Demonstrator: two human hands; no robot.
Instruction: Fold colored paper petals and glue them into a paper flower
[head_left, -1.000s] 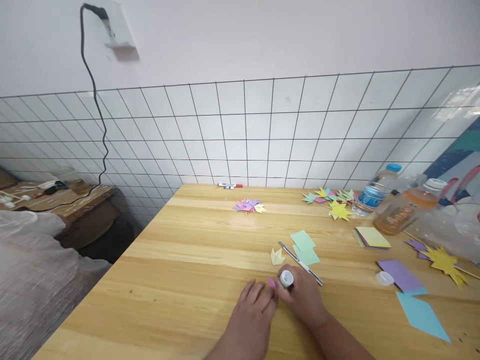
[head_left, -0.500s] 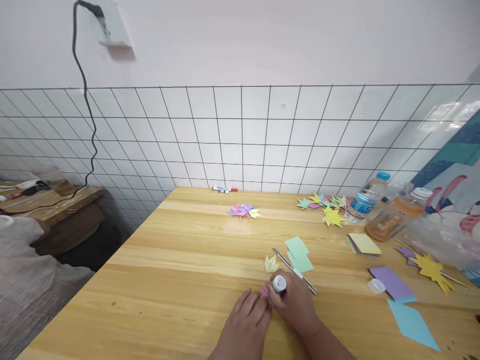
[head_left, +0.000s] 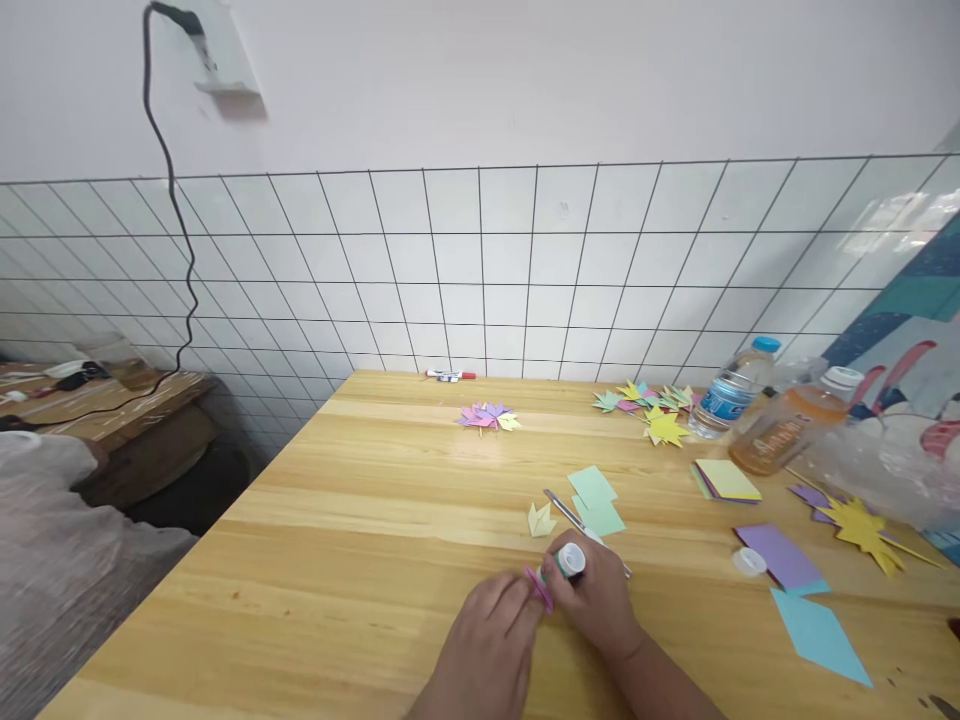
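Note:
My right hand (head_left: 600,592) is closed round a glue stick (head_left: 571,560), its white end facing up. Under the fingers of my left hand (head_left: 495,630) a small folded pink paper piece (head_left: 541,590) is pinched and tilted up on edge. The glue stick sits close against the pink paper; whether the two touch I cannot tell. Just beyond my hands lies a folded pale yellow paper piece (head_left: 541,520). A craft knife (head_left: 574,512) lies partly beneath my right hand, beside two light green paper squares (head_left: 596,505).
A white cap (head_left: 749,562) lies by purple paper (head_left: 784,555) and a blue sheet (head_left: 823,635). Paper flowers (head_left: 489,417), a marker (head_left: 450,376) and a paper stack (head_left: 726,481) lie farther back. A water bottle (head_left: 731,392) and an orange drink bottle (head_left: 795,425) stand right.
The pink paper has been tipped up on edge by my left hand. My right hand and the glue stick have shifted slightly right, and the glue stick leans more.

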